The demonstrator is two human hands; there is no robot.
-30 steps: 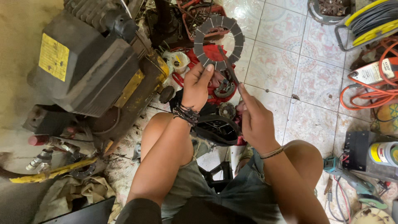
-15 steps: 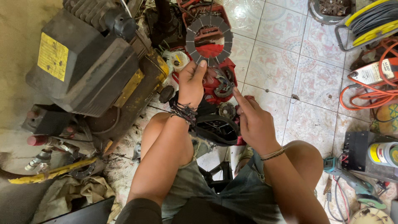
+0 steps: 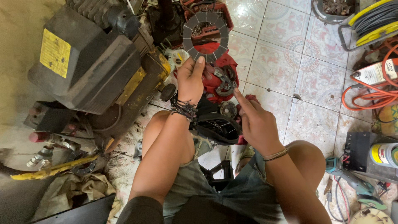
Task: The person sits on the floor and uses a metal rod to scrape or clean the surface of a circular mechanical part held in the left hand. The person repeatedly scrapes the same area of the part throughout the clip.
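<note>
Left hand (image 3: 190, 81) pinching the lower rim of a flat grey segmented friction ring (image 3: 205, 36), raised over the red metal engine block (image 3: 219, 76). Right hand (image 3: 257, 122) empty, forefinger extended, just beside the block, above the tiled floor (image 3: 290, 83).

A small repair workshop is showing here: a grimy compressor (image 3: 89, 62) is sitting on a tiled floor (image 3: 290, 79), a red engine (image 3: 219, 79) is lying stripped, and cable reels (image 3: 373, 20), hoses (image 3: 369, 93) and tools (image 3: 352, 178) are crowding around.
</note>
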